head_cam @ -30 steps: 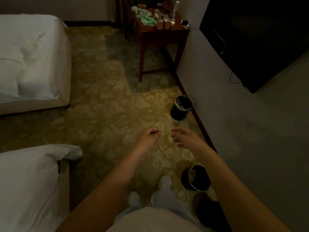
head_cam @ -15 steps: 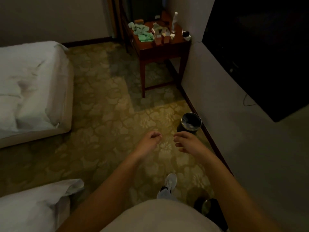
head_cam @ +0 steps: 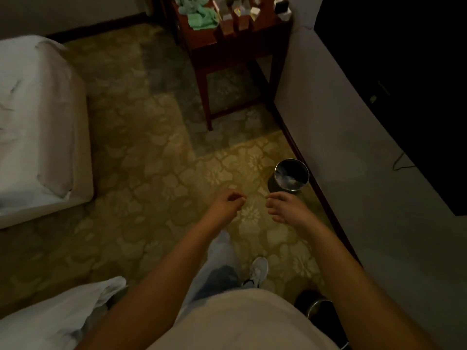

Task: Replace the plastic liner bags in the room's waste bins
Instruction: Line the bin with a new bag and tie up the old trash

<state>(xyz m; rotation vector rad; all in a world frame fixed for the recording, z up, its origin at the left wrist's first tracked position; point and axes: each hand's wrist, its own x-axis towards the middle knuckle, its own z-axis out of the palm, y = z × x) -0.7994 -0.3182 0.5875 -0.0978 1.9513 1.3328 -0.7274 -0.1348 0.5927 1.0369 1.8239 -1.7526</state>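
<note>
Both hands, left hand (head_cam: 227, 203) and right hand (head_cam: 286, 207), hung loosely curled, empty, reaching toward the bin (head_cam: 290, 176) at one o'clock, likely for its liner.

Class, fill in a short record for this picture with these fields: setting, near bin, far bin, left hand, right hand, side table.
setting: carpeted room with two white beds
far bin: round dark waste bin upright by the wall, something pale inside
near bin: second waste bin, mostly hidden behind the right arm
left hand: left hand fingers loosely curled, holding nothing visible
right hand: right hand fingers relaxed, empty
side table: wooden table with green cloths
</note>
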